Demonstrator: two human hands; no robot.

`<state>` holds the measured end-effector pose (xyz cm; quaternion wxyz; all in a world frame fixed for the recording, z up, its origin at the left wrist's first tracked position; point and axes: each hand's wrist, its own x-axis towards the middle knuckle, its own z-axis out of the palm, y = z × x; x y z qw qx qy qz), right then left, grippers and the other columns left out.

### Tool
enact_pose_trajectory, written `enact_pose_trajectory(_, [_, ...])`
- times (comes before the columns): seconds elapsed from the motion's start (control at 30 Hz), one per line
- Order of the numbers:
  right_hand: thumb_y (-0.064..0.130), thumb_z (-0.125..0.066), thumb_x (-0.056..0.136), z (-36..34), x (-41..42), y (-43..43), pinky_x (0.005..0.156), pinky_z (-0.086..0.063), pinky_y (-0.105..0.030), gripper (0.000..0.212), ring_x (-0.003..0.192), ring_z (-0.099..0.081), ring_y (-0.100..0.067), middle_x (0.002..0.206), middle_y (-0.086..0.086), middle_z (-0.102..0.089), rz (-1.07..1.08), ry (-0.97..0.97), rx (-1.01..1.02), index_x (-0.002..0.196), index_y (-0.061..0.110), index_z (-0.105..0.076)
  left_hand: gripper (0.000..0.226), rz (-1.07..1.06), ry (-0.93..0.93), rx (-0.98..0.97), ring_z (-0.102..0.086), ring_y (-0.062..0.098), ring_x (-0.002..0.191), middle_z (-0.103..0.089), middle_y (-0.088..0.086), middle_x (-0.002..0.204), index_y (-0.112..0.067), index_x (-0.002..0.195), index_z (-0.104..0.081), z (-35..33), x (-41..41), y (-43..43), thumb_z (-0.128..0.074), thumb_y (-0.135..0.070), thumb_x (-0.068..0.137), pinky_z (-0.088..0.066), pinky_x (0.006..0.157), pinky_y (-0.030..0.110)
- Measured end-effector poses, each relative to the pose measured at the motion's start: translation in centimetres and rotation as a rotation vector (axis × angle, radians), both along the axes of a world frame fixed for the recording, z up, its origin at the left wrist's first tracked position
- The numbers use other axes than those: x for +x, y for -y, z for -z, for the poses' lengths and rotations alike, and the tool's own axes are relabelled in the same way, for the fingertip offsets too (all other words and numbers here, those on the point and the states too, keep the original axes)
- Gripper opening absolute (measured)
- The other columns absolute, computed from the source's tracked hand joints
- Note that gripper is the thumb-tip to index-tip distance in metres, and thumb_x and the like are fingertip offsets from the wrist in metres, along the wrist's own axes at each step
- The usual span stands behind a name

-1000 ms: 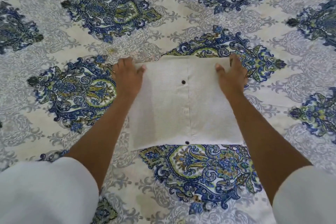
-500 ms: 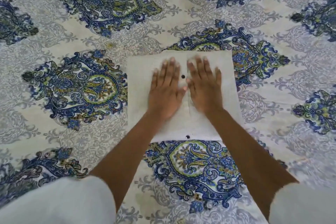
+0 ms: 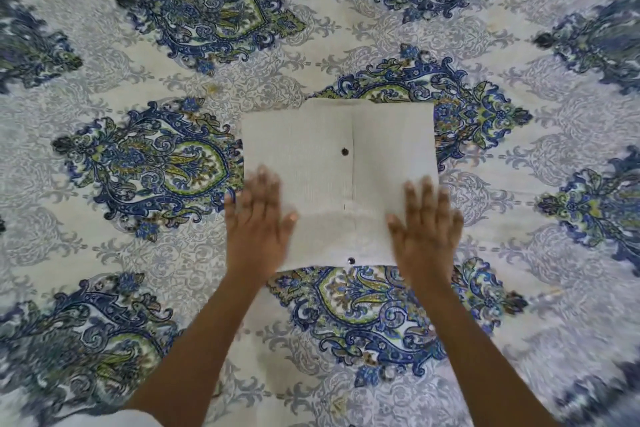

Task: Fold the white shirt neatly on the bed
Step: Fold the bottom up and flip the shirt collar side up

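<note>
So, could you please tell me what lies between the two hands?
In the head view, the near part of the folded white shirt lies between the left hand and right hand, with a dark button at its near edge.

A pale bedspread (image 3: pixel 114 253) fills the whole view, grey scrollwork between blue-and-green paisley medallions (image 3: pixel 211 15), under soft, even light.

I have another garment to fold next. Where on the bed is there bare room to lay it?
Bare bedspread lies left of the white shirt, right of it, and beyond its far edge. Crowded at the near edge, where the left hand and right hand rest on its corners.
</note>
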<state>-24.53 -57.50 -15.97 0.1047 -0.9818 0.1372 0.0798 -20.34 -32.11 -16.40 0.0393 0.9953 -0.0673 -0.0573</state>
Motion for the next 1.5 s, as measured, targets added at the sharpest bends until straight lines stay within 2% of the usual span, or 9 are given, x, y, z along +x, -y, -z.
enact_pose_trajectory(0.2, [0.049, -0.047, 0.087, -3.4, 3.6, 1.9, 0.088, -0.036, -0.037, 0.061, 0.114, -0.048, -0.034, 0.125, -0.019, -0.053, 0.391, 0.112, 0.529, 0.130, 0.005, -0.046, 0.059, -0.588, -0.070, -0.882, -0.046, 0.032, 0.121, -0.047, 0.019, 0.132, -0.006, 0.142, -0.030, -2.9, 0.3, -0.5, -0.055, -0.027, 0.093, -0.040, 0.098, 0.041])
enact_pose_trajectory(0.33, [0.047, -0.058, 0.087, -5.8, 6.2, 2.8, 0.059, -0.034, -0.027, 0.045, 0.073, -0.047, -0.020, 0.085, -0.009, -0.054, 0.598, -0.049, 0.883, 0.098, 0.003, -0.058, 0.026, -0.908, -0.314, -1.115, -0.059, 0.029, 0.098, -0.063, 0.012, 0.107, -0.007, 0.106, -0.058, -4.4, 2.8, -0.4, -0.060, -0.027, 0.089, -0.048, 0.081, 0.039])
enact_pose_trajectory(0.5, [0.038, -0.090, 0.042, -6.7, 6.9, 4.1, 0.081, -0.053, -0.041, 0.072, 0.094, -0.067, -0.026, 0.103, -0.008, -0.070, 0.698, -0.225, 1.369, 0.105, 0.010, -0.066, 0.013, -0.840, -0.609, -1.324, -0.061, 0.026, 0.091, -0.065, 0.006, 0.099, -0.010, 0.104, -0.057, -5.8, 4.2, -1.4, -0.053, -0.012, 0.093, -0.048, 0.081, 0.044])
enact_pose_trajectory(0.57, [0.027, -0.083, 0.063, -6.8, 7.0, 4.0, 0.082, -0.053, -0.046, 0.043, 0.091, -0.066, -0.026, 0.098, -0.007, -0.070, 0.677, -0.258, 1.420, 0.099, 0.012, -0.066, 0.015, -0.804, -0.605, -1.354, -0.060, 0.028, 0.094, -0.064, 0.009, 0.105, -0.012, 0.106, -0.055, -5.6, 4.3, -1.6, -0.049, -0.007, 0.093, -0.047, 0.087, 0.047])
enact_pose_trajectory(0.87, [0.004, -0.069, 0.076, -19.8, 9.1, 4.1, 0.055, -0.055, -0.023, 0.016, 0.055, -0.065, -0.005, 0.062, 0.011, -0.070, 0.277, 0.188, 1.160, 0.081, 0.019, -0.066, 0.036, -0.778, -0.670, -1.624, -0.056, 0.026, 0.108, -0.056, 0.009, 0.126, -0.010, 0.128, -0.046, -7.9, 2.8, 2.8, -0.042, 0.000, 0.094, -0.047, 0.090, 0.047])
enact_pose_trajectory(1.07, [0.018, -0.052, 0.092, -29.2, 6.2, -0.6, 0.076, -0.044, -0.026, 0.032, 0.098, -0.060, -0.025, 0.109, -0.013, -0.065, -0.285, 0.289, 0.170, 0.124, 0.020, -0.058, 0.038, -0.753, -0.700, -1.879, -0.044, 0.018, 0.121, -0.051, -0.003, 0.126, -0.020, 0.131, -0.048, -12.7, 1.1, 9.1, -0.045, -0.031, 0.095, -0.036, 0.099, 0.038])
enact_pose_trajectory(1.2, [0.008, -0.049, 0.078, -24.9, 0.0, -6.0, 0.061, -0.049, -0.028, 0.032, 0.074, -0.066, -0.026, 0.077, -0.008, -0.068, -0.511, 0.277, -0.227, 0.103, 0.017, -0.067, 0.043, -0.630, -0.862, -2.349, -0.066, 0.025, 0.098, -0.071, 0.008, 0.100, -0.013, 0.096, -0.068, -13.0, -3.7, 6.6, -0.037, -0.043, 0.093, -0.051, 0.090, 0.042])
enact_pose_trajectory(1.3, [0.021, -0.074, 0.044, -17.8, -5.4, -9.5, 0.052, -0.049, -0.027, 0.031, 0.055, -0.059, -0.022, 0.049, -0.002, -0.060, -0.594, 0.079, -0.216, 0.075, 0.018, -0.071, 0.040, -0.681, -0.886, -2.459, -0.057, 0.030, 0.116, -0.063, 0.015, 0.123, -0.008, 0.119, -0.062, -10.7, -8.1, 3.2, -0.047, -0.033, 0.093, -0.041, 0.101, 0.042])
enact_pose_trajectory(1.5, [0.051, -0.084, 0.037, -7.1, -12.6, -13.3, 0.057, -0.047, -0.023, 0.063, 0.077, -0.066, -0.018, 0.087, -0.001, -0.073, -0.703, -0.294, -0.119, 0.094, 0.026, -0.073, 0.058, -1.242, -0.937, -2.248, -0.036, 0.032, 0.134, -0.041, 0.018, 0.143, -0.010, 0.136, -0.046, -4.2, -15.4, -3.2, -0.051, -0.046, 0.091, -0.045, 0.102, 0.039])
